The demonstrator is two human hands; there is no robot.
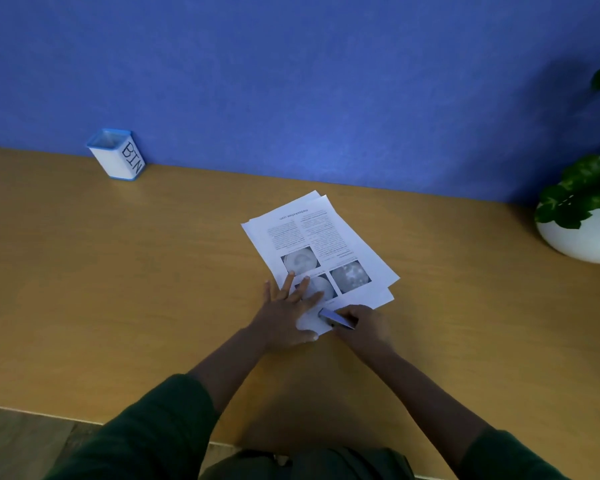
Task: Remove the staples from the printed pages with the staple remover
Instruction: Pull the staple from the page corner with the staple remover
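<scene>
Printed pages [321,242] fanned on wooden counter [118,271], left hand [288,315] flat, fingers straight, pressing near corner of pages, right hand [362,329] grip clenched around staple remover [335,318], tip on that corner, white BIN cup [116,154] far left by wall

A wooden counter [118,289] runs along a blue textured wall [291,81], with grey floor [18,441] showing below its near edge in dim light.
</scene>
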